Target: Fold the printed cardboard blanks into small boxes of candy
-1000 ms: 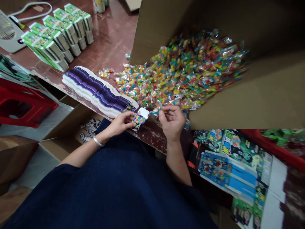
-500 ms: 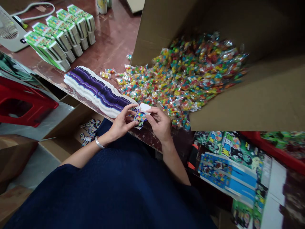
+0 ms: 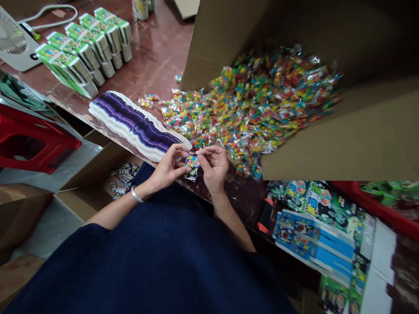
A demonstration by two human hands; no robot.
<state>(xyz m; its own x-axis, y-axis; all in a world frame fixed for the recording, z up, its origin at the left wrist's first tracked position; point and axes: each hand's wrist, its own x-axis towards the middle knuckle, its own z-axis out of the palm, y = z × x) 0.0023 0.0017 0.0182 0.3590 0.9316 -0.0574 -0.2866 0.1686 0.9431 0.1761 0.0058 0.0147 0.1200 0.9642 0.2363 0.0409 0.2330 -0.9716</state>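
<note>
Between my two hands, above the table's front edge, is a small purple printed candy box [image 3: 192, 162]. My left hand [image 3: 170, 165] grips its left side between thumb and fingers. At its upper right, my right hand [image 3: 214, 165] pinches the top end, where the white flap no longer shows. Just beyond my fingers ends a long fanned row of flat purple-and-white box blanks [image 3: 131, 122]. A heap of clear candy packets [image 3: 235, 109] with many-coloured sweets spills toward my hands from a large cardboard carton [image 3: 343, 144] lying on its side.
Banded stacks of green-and-white cartons [image 3: 85, 48] stand at the back left by a white fan [image 3: 15, 41]. Below the table's left edge, an open cardboard box [image 3: 81, 200] holds several small filled boxes [image 3: 124, 176]. Printed cardboard sheets [image 3: 314, 240] lie at right; a red stool [image 3: 32, 141] is left.
The box's raised white flap has gone down under my right fingers. My right hand has moved slightly left and in toward the box; my left hand keeps its grip.
</note>
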